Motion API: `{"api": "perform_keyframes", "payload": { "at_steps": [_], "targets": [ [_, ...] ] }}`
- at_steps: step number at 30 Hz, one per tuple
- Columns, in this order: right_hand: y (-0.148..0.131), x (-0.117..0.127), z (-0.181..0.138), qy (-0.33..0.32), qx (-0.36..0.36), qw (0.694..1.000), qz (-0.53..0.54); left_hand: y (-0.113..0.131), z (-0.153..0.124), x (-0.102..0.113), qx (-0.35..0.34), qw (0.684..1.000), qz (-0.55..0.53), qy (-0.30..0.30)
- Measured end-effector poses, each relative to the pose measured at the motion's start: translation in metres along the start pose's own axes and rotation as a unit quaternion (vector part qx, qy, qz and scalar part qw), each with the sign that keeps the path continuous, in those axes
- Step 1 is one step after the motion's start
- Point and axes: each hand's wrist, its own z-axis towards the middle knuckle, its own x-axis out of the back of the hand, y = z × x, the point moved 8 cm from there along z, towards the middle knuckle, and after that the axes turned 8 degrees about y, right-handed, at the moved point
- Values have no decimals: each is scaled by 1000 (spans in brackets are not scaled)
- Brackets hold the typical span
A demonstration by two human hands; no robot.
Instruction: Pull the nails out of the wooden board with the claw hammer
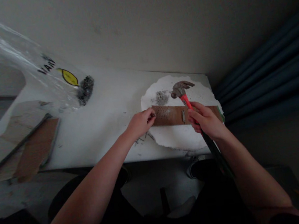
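Observation:
My right hand is wrapped around the red and dark handle of a claw hammer. The hammer's head is raised above a brown wooden strip, claw to the right. At the strip's left end, my left hand is closed with its fingertips pinched. What they hold, if anything, is too small to make out. Many small dark dots cover the strip's left part, and a small metal piece lies across it further right. Under the strip is a rough-edged, round white slab.
The white table stands against a wall. Clear plastic wrap with printing hangs at the left. Another brown board and a dark bar lie on the table's left part. Dark curtains hang at the right.

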Motion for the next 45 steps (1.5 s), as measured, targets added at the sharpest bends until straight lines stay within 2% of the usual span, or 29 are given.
{"api": "perform_keyframes", "payload": {
  "at_steps": [4,6,10,17,21,26,39,45],
  "targets": [
    [-14,-8,-11,-26,38,999,19,0,1,0,8,1000,27,0],
    [-17,-15,-16,-50,30,998,28,-1,1,0,17,999,35,-4],
    [-9,-30,-24,-78,-4,996,32,-1,1,1,31,998,52,-12],
    [-4,-52,-35,-96,-1,994,50,1,1,1,28,999,46,-1],
    [-8,-53,-36,-93,8,995,45,-1,1,1,30,999,34,2],
    [-3,-52,-35,-93,-13,995,41,-3,0,5,36,999,-4,33],
    [3,-53,-35,-98,-7,994,40,1,-4,4,21,999,4,25],
    [6,-57,-41,-105,-40,992,48,1,-4,4,21,999,-1,26]
  ]
}}
